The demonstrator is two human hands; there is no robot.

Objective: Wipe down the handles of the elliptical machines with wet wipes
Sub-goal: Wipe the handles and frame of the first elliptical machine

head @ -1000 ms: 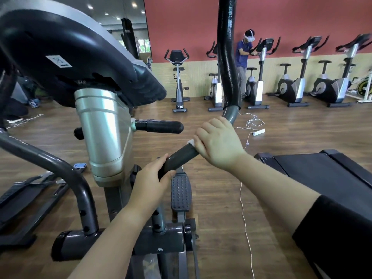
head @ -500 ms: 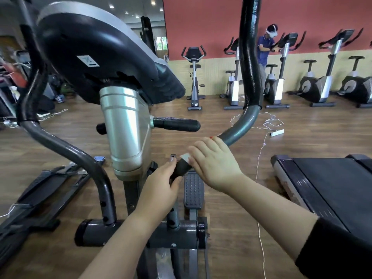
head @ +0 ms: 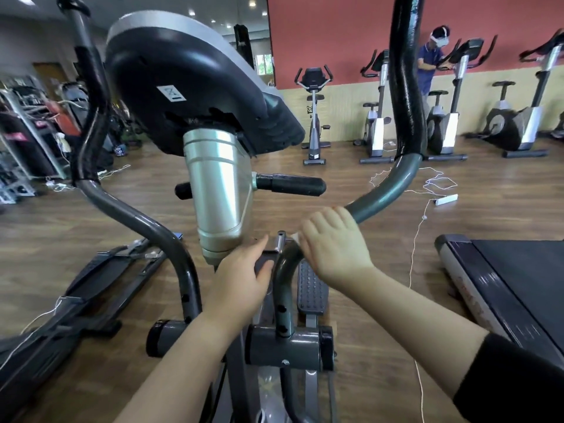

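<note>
Vs. 0.5 s back: right hand has slid down the handle, off the sweeping curve onto the lower bend, just right of the column base. Left hand stays below the column, just left of the handle. Handle long axis roughly upright: it rises from its pivot below the column, kinks right under the right hand, then climbs right of the column, foam end pointing up out of frame. Right hand's fingers curl over the tube, holding the wipe against it, one white corner showing. Left thumb lies on a dark part; grip cannot be told.
</note>
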